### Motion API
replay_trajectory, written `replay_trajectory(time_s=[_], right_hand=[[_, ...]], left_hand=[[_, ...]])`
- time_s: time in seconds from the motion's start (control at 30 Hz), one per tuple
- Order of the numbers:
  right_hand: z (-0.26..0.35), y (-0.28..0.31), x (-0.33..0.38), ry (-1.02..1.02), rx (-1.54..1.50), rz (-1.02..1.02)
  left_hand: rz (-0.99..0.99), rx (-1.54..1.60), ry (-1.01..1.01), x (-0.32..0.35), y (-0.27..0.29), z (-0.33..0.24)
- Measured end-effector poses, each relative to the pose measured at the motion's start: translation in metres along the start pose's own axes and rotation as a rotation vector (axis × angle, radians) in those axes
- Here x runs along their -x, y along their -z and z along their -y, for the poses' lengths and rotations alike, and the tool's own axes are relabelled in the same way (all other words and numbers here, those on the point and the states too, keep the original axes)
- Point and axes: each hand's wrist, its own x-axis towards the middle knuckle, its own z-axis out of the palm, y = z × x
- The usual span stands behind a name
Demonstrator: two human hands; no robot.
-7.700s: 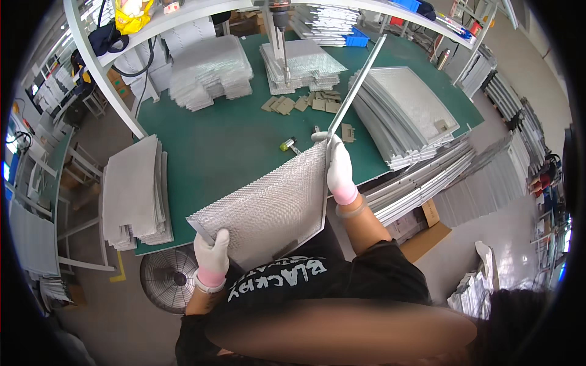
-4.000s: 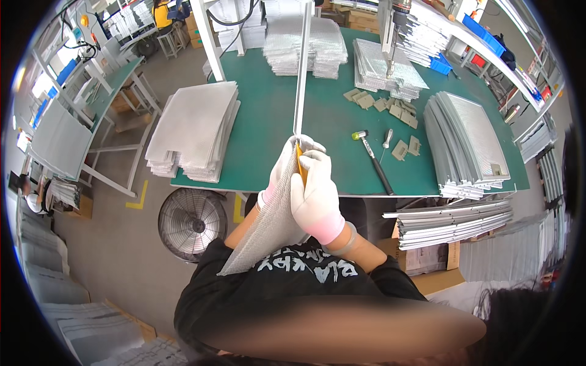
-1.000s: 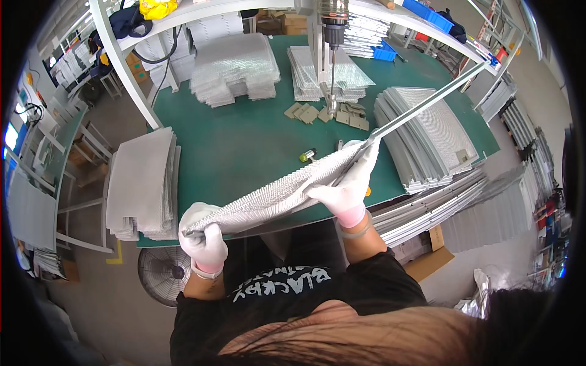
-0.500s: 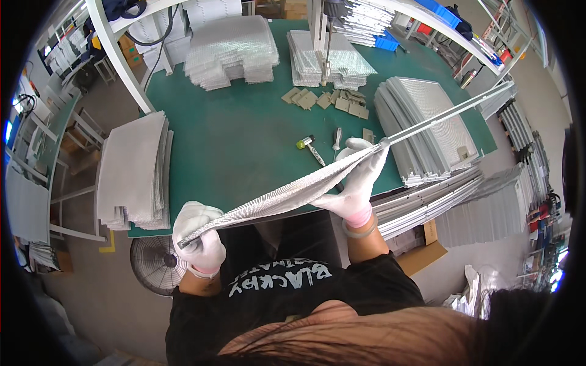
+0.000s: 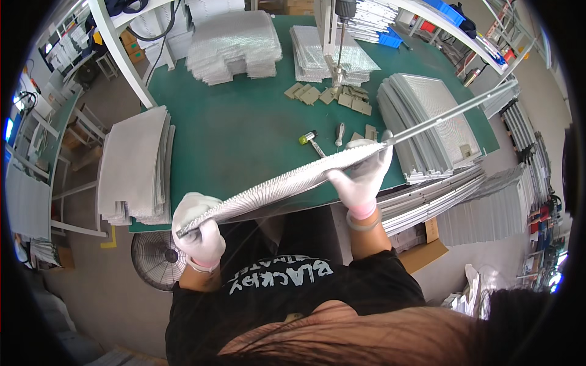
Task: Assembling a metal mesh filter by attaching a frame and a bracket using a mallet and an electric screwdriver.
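My left hand [image 5: 200, 229], in a white glove, is closed around the near left end of a thin pleated metal mesh sheet [image 5: 278, 186]. The sheet is held nearly edge-on above the table's front edge and slants up to the right. At its other end my right hand [image 5: 361, 183], gloved too, grips it with the thumb on the near side; its other fingers are partly hidden behind the sheet. From the right hand a long thin metal strip [image 5: 452, 114] runs out to the upper right. Whether strip and sheet are joined is unclear.
A hammer [image 5: 312, 144] and a screwdriver [image 5: 340, 135] lie on the green table [image 5: 232, 134] beyond the sheet. Small beige plates [image 5: 310, 95] lie under a hanging driver [image 5: 345, 11]. Mesh stacks [image 5: 131, 161] stand left and back; framed panels [image 5: 433, 113] lie right.
The sheet has tilted so that more of its pleated face shows. My right hand has shifted slightly to the right; the left keeps its grip at the near end.
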Motion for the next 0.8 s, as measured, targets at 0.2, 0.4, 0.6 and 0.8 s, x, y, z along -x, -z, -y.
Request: replay_trajectory(time_s=[0.2,0.4,0.6,0.8], right_hand=[[-0.01,0.03,-0.016,-0.164,0.044,0.098],[-0.004,0.035,-0.023,-0.278,0.013,0.177],[-0.01,0.002,-0.019,0.03,0.27,0.24],[-0.014,-0.023,-0.001,0.265,0.702,-0.03]], left_hand=[[-0.103,0.009,0.017,-0.001,-0.006,0.003],[-0.08,0.011,-0.005,-0.002,-0.004,0.01],[-0.092,-0.016,0.019,-0.001,-0.006,0.009],[-0.055,-0.079,-0.026,-0.004,-0.007,0.005]])
